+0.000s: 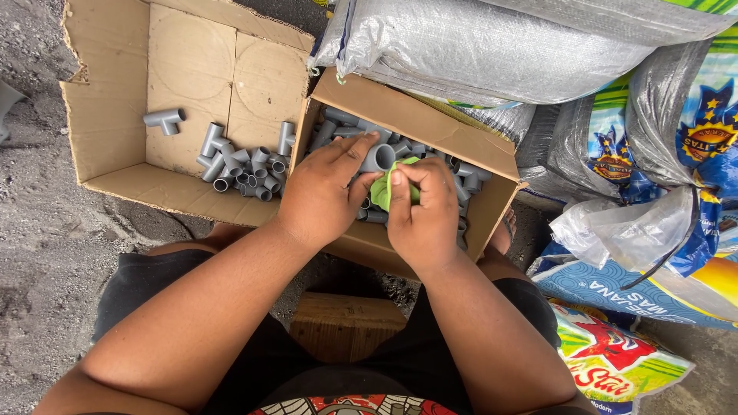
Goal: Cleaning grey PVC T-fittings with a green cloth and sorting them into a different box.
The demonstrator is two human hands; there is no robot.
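Note:
My left hand [323, 192] grips a grey plastic pipe fitting [380, 157] over a small cardboard box [430, 123] filled with several more grey fittings. My right hand [423, 207] pinches a green cloth [382, 192] and presses it against the fitting. Both hands are close together above the small box, which rests near my knees.
A larger open cardboard box [108, 115] at the left holds a loose pile of grey tee fittings [242, 165]. Woven plastic sacks [492, 46] and coloured bags [669, 138] are stacked at the right. A wooden block [338, 323] lies between my legs on the gravelly ground.

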